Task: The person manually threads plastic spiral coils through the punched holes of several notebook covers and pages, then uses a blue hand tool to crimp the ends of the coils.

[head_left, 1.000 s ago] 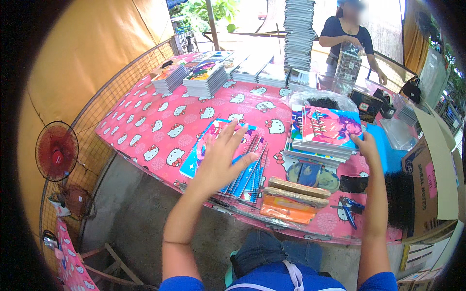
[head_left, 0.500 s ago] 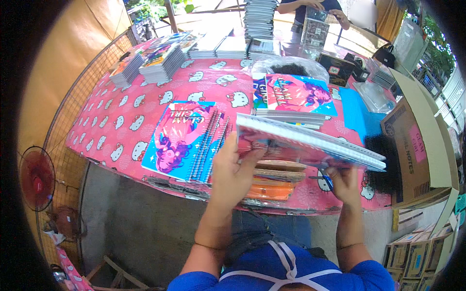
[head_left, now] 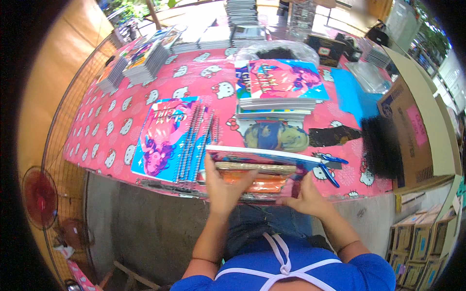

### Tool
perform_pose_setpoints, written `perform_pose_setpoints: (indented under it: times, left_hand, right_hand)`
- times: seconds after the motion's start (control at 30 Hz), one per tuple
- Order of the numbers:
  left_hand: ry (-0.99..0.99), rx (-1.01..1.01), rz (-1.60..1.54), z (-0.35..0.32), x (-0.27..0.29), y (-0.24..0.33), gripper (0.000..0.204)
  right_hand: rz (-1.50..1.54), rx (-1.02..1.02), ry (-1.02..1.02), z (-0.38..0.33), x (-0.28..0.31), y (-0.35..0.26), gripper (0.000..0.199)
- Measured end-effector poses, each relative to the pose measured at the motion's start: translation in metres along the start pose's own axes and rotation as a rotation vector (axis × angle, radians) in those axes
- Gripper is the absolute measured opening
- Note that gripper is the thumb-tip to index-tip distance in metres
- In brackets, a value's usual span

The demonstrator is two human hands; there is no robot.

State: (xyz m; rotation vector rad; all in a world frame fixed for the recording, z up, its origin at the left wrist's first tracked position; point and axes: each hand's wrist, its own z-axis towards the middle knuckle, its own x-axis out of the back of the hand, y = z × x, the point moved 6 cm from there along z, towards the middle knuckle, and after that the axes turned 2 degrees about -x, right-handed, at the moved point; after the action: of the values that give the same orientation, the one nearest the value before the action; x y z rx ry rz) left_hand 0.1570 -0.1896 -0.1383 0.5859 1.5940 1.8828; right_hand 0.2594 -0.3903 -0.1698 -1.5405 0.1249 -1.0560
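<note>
My left hand (head_left: 224, 184) and my right hand (head_left: 303, 195) hold a thin colourful notebook (head_left: 257, 156) by its two ends, low over the near edge of the pink cartoon-cat tablecloth (head_left: 145, 97). Under the notebook lie a ruler-like strip (head_left: 255, 168) and an orange packet (head_left: 264, 184). To the left lies a fanned row of spiral notebooks (head_left: 172, 138) with blue and pink covers. Beyond my hands stands a stack of the same notebooks (head_left: 279, 89).
Blue scissors (head_left: 332, 167) lie right of my hands. A cardboard box (head_left: 412, 131) stands at the right, small boxes (head_left: 420, 242) are on the floor. More notebook stacks (head_left: 136, 63) sit at the far left and back. A red fan (head_left: 39, 196) stands lower left.
The notebook I held up over the table has come down toward the near edge, flatter and closer to my body. My hands have moved nearer with it.
</note>
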Motion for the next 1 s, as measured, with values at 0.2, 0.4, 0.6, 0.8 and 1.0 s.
perform_pose_setpoints:
  times: [0.2, 0.4, 0.6, 0.8, 1.0]
  left_hand:
    - [0.117, -0.518, 0.474, -0.007, 0.005, 0.059, 0.093]
    - [-0.018, -0.822, 0.867, -0.022, -0.053, 0.106, 0.077]
    - [-0.307, -0.792, 1.054, -0.014, -0.095, 0.094, 0.058]
    - [-0.330, -0.755, 0.784, -0.008, -0.094, 0.089, 0.036]
    - [-0.263, -0.803, 0.653, -0.007, -0.094, 0.093, 0.019]
  right_hand:
    - [-0.592, 0.111, 0.411, 0.030, 0.142, 0.021, 0.056]
    - [-1.031, -0.610, 0.492, 0.055, 0.243, 0.133, 0.025]
    - [-1.149, -0.442, 0.463, 0.066, 0.248, 0.138, 0.012]
    - [-0.510, 0.239, 0.425, 0.031, 0.172, 0.008, 0.040]
    - [-0.084, 0.236, 0.317, 0.004, 0.111, -0.057, 0.030]
